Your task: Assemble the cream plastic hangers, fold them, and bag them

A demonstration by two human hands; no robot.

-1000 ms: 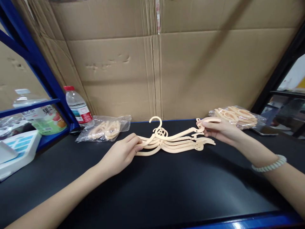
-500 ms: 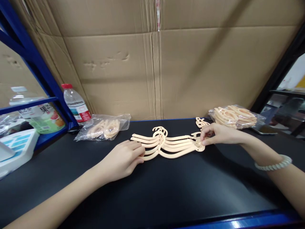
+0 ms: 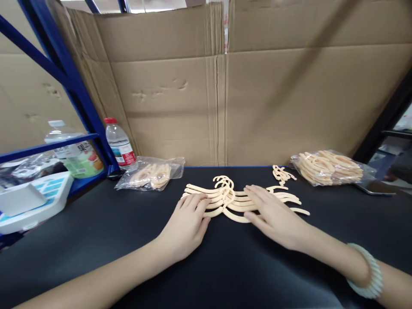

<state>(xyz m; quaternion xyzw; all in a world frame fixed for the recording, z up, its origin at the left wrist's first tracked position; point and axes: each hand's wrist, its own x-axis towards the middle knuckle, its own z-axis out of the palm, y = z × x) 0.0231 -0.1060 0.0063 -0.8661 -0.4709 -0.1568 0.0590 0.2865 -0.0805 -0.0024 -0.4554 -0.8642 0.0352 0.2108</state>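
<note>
A stack of several cream plastic hangers (image 3: 229, 198) lies flat on the black tabletop (image 3: 128, 227), hooks pointing away from me. My left hand (image 3: 188, 223) rests palm down with its fingers spread on the left arms of the stack. My right hand (image 3: 273, 216) lies flat on the right arms, fingers spread; a pale bead bracelet (image 3: 367, 274) is on that wrist. Neither hand grips anything. A few small cream clip pieces (image 3: 281, 174) lie just behind the stack on the right.
A clear bag of cream parts (image 3: 152, 174) sits at the back left, a fuller bag (image 3: 328, 166) at the back right. A water bottle (image 3: 119, 141) stands by the blue rack post (image 3: 77, 90). Cardboard (image 3: 225, 98) walls the back. A white box (image 3: 28, 201) is at left.
The hanger that my right hand held up has been laid on the stack. Both hands then went from pinching the stack's ends to lying flat on it. The camera shifted.
</note>
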